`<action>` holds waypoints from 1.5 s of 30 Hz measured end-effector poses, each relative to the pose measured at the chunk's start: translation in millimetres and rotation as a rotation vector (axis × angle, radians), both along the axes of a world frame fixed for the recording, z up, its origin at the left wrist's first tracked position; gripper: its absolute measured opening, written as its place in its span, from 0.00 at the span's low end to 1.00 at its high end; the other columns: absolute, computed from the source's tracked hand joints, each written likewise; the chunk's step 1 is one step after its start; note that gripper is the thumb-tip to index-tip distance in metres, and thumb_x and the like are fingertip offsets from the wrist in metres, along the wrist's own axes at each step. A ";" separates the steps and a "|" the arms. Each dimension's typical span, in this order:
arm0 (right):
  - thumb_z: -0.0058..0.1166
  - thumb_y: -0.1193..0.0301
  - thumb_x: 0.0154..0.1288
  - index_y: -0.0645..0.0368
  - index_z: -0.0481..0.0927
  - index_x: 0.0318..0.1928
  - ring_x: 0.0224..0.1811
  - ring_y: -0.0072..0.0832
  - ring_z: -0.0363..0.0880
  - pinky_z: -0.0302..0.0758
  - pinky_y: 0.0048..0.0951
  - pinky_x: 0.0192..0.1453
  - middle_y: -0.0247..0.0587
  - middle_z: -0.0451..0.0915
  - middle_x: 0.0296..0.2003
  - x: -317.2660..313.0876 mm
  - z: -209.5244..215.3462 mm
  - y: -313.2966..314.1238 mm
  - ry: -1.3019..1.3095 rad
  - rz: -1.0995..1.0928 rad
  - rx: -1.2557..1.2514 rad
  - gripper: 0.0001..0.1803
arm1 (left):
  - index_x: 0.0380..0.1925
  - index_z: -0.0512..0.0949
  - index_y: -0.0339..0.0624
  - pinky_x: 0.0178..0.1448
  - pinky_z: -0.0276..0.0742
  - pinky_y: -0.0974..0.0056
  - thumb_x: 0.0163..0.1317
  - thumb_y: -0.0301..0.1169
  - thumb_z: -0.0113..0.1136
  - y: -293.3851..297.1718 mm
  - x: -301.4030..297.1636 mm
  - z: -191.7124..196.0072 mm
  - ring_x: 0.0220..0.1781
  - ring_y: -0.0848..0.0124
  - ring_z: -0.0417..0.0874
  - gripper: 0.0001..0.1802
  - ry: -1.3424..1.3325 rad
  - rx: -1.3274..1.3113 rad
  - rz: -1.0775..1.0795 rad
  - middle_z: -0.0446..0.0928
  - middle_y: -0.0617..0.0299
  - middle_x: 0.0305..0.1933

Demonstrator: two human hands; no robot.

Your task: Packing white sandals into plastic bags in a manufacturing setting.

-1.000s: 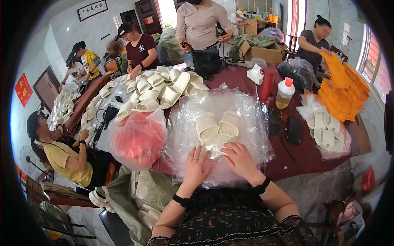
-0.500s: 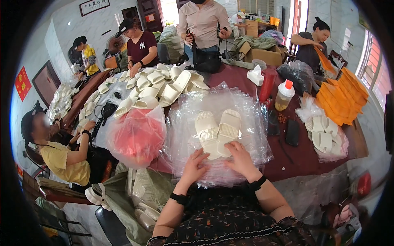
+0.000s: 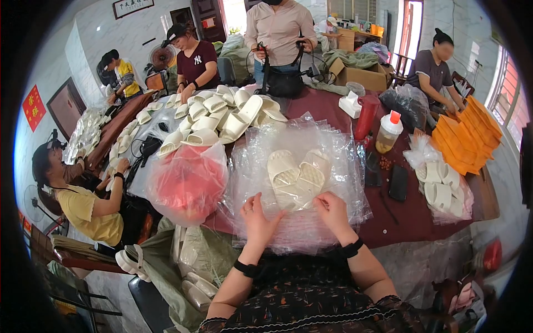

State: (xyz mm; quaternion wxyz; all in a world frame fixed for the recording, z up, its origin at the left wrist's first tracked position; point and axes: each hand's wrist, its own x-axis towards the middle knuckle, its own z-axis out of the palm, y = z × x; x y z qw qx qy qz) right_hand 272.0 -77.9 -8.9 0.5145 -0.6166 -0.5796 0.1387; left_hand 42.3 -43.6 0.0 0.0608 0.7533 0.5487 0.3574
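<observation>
Left hand (image 3: 260,226) is spread, thumb apart; right hand (image 3: 335,215) appears to pinch clear film (image 3: 300,217). Cream slippers (image 3: 284,171) lie just beyond and between both. Judged step: bagging; next move calls for both hands gripping the film.

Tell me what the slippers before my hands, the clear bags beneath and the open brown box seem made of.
Slippers: probably moulded foam or rubber, satin; thick, textured soles.
Clear bags: glossy plastic film; bright glints, crinkled edges.
Brown box: likely cardboard, matte; stiff flaps.
</observation>
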 end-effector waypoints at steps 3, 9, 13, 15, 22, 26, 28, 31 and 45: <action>0.61 0.70 0.66 0.63 0.84 0.38 0.31 0.32 0.84 0.78 0.31 0.38 0.45 0.85 0.32 6.0 -12.1 4.6 0.160 -0.007 -0.038 0.08 | 0.66 0.67 0.34 0.61 0.74 0.53 0.54 0.47 0.76 12.4 -4.1 -8.3 0.54 0.53 0.78 0.45 -0.180 -0.124 0.027 0.73 0.41 0.59; 0.61 0.69 0.68 0.63 0.83 0.41 0.32 0.21 0.81 0.76 0.25 0.39 0.38 0.84 0.31 12.8 -24.5 9.3 0.431 0.053 -0.103 0.09 | 0.68 0.63 0.26 0.48 0.79 0.61 0.62 0.52 0.68 37.2 2.4 -8.8 0.41 0.64 0.83 0.47 -0.645 -0.700 -0.272 0.82 0.51 0.40; 0.60 0.70 0.69 0.63 0.82 0.41 0.33 0.17 0.80 0.75 0.23 0.39 0.34 0.83 0.30 12.4 -15.5 5.7 0.547 0.088 -0.044 0.08 | 0.68 0.62 0.22 0.45 0.76 0.67 0.63 0.52 0.68 47.8 11.3 -9.6 0.43 0.69 0.82 0.48 -0.915 -1.021 -0.340 0.81 0.52 0.44; 0.59 0.72 0.69 0.63 0.80 0.41 0.35 0.23 0.81 0.76 0.25 0.41 0.37 0.82 0.31 9.5 -11.3 1.5 0.364 0.068 0.010 0.07 | 0.69 0.60 0.22 0.42 0.75 0.69 0.63 0.52 0.68 48.7 19.3 -16.1 0.42 0.71 0.81 0.49 -1.020 -1.143 -0.361 0.81 0.53 0.46; 0.58 0.74 0.67 0.64 0.79 0.43 0.41 0.36 0.83 0.78 0.31 0.47 0.45 0.81 0.38 -21.1 21.0 -13.5 -0.043 0.210 0.150 0.07 | 0.66 0.63 0.31 0.51 0.76 0.61 0.60 0.46 0.70 24.4 46.0 7.5 0.52 0.62 0.79 0.42 -1.099 -0.892 -0.231 0.77 0.50 0.54; 0.56 0.75 0.68 0.64 0.79 0.43 0.42 0.36 0.82 0.78 0.32 0.48 0.44 0.81 0.40 -25.2 37.4 -20.4 0.028 0.329 0.135 0.06 | 0.57 0.73 0.37 0.49 0.79 0.60 0.63 0.34 0.63 41.1 20.7 -35.6 0.48 0.60 0.80 0.24 -1.530 -1.189 -0.310 0.78 0.50 0.50; 0.56 0.75 0.69 0.65 0.79 0.44 0.45 0.34 0.82 0.78 0.31 0.49 0.44 0.81 0.41 -16.6 38.7 -17.4 0.122 0.281 0.127 0.07 | 0.54 0.75 0.38 0.44 0.80 0.61 0.64 0.33 0.61 39.5 16.1 -37.1 0.44 0.61 0.79 0.20 -1.643 -1.185 -0.223 0.78 0.52 0.48; 0.56 0.77 0.67 0.63 0.78 0.46 0.45 0.44 0.82 0.78 0.36 0.51 0.47 0.81 0.42 4.7 27.9 -1.7 0.362 -0.059 0.212 0.09 | 0.50 0.76 0.39 0.38 0.79 0.62 0.65 0.32 0.58 47.8 1.5 -46.9 0.40 0.62 0.79 0.16 -1.843 -1.245 -0.189 0.79 0.53 0.45; 0.65 0.54 0.56 0.55 0.74 0.66 0.49 0.42 0.69 0.61 0.46 0.55 0.44 0.80 0.42 -8.1 16.6 -29.4 -0.828 -0.113 -0.260 0.38 | 0.47 0.77 0.38 0.36 0.78 0.61 0.66 0.32 0.57 42.1 -7.5 -48.9 0.39 0.64 0.79 0.13 -1.998 -1.266 -0.434 0.81 0.54 0.42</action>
